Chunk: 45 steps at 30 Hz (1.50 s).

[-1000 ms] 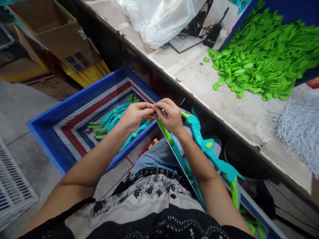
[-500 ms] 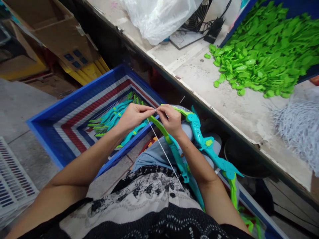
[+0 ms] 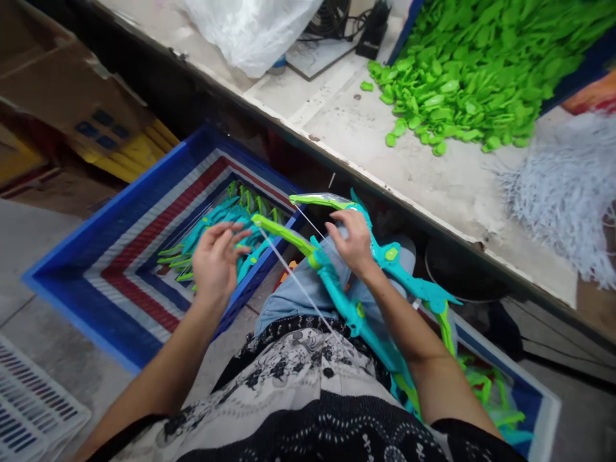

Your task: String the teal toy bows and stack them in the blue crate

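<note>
Two teal and lime-green toy bows lie across my lap. The nearer toy bow point(image 3: 332, 292) has a white string point(image 3: 296, 274) running from its green tip toward my waist. Behind it, the farther toy bow point(image 3: 414, 282) also has a white string at its tip. My left hand point(image 3: 219, 260) is in the air left of the nearer bow's tip, fingers loosely spread, with nothing visible in it. My right hand point(image 3: 353, 240) hovers at the farther bow's upper part, thumb apart from the fingers; whether it touches the bow is unclear.
A blue crate point(image 3: 115, 212) with a striped lining holds several toy bows at left. On the white bench point(image 3: 327, 138) are a heap of green plastic parts point(image 3: 457, 90), white strings point(image 3: 563, 192) and a plastic bag point(image 3: 255, 32). Another crate point(image 3: 543, 410) stands at lower right.
My hands were pinched together at the nearer bow's tip. They have since parted, left hand moving left and down, right hand moving right. The camera view has shifted too.
</note>
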Tool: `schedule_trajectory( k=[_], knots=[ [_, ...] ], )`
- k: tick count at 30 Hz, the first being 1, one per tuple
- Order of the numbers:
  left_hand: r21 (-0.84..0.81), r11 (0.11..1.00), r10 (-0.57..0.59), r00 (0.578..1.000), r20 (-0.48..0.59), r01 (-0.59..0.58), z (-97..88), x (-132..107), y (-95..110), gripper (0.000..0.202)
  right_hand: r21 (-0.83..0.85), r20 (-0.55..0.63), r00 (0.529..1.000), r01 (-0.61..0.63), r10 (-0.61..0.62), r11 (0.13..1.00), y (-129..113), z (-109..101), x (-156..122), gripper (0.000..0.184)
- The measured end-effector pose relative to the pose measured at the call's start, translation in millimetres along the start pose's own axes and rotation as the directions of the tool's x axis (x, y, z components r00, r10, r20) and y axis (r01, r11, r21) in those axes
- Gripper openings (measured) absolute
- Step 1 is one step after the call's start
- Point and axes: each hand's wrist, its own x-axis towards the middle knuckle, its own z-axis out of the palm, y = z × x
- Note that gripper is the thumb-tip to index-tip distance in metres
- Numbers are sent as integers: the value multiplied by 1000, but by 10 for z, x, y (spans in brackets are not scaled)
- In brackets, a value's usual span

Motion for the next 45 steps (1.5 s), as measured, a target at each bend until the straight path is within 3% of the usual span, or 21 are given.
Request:
schedule_trajectory(
  k=[1,2,3,4,5,7,8,10,13,15,17,20,22,23,27,32,36,39,42,43,45],
  knots=[
    [33,999,-7,1000,12,7,-57,-129,-105,17,-137,-2,998,-57,57,989,166,-147,-148,28],
    [128,992,5,993,117,-20,-88,-268,-214,13,-273,19,993,-104,114,956,322,-284,-309,33],
    [238,965,29,948,317,-109,-85,-410,-323,13,-394,51,984,-138,172,909,459,-400,-475,40],
    [293,919,69,837,543,-265,-42,-544,-428,16,-489,91,970,-156,228,858,569,-489,-633,47],
    [276,850,121,676,727,-448,42,-662,-527,22,-556,129,953,-160,274,816,651,-550,-775,52],
    [153,657,174,346,922,-738,307,-826,-700,37,-609,178,927,-159,329,777,746,-600,-975,56],
    [105,550,179,240,954,-829,466,-870,-772,40,-601,191,920,-166,342,782,773,-609,-1024,56],
    [78,369,151,143,978,-926,777,-895,-871,36,-525,212,905,-213,369,824,826,-652,-1022,52],
    [79,241,80,101,992,-967,1105,-833,-882,26,-279,351,823,-363,446,889,960,-870,-855,48],
    [89,220,16,95,995,-971,1223,-732,-812,29,-60,540,723,-477,431,877,1072,-1068,-715,47],
    [122,227,-21,120,993,-966,1307,-576,-727,40,102,724,590,-604,357,790,1172,-1202,-583,49],
    [154,238,-46,147,988,-959,1445,-294,-644,53,147,911,355,-756,211,638,1298,-1190,-404,54],
    [141,206,-61,131,990,-968,1544,-160,-616,59,128,955,257,-809,150,574,1388,-1092,-307,56],
    [130,176,-62,121,991,-976,1591,-127,-604,60,119,960,238,-826,150,550,1437,-1041,-273,57],
    [108,51,-74,104,992,-993,1766,-209,-578,55,100,928,268,-848,258,521,1617,-929,-259,48],
    [259,4,-201,253,946,-966,2061,-305,-603,53,138,877,340,-856,340,499,1693,-921,-380,44],
    [275,8,-245,264,933,-962,2174,-218,-566,41,181,797,379,-893,471,413,1699,-949,-448,51],
    [327,25,-253,311,916,-945,2096,-176,-518,38,113,768,368,-883,524,455,1666,-973,-456,48],
    [405,50,-248,381,891,-913,1868,-137,-461,44,7,777,378,-804,503,594,1549,-975,-346,43],
    [423,62,-242,398,885,-904,1737,-116,-428,46,-6,766,427,-742,480,670,1477,-973,-270,41],
    [479,91,-239,448,862,-873,1359,-61,-331,49,6,694,601,-556,397,831,1272,-963,-53,36]
  ],
)
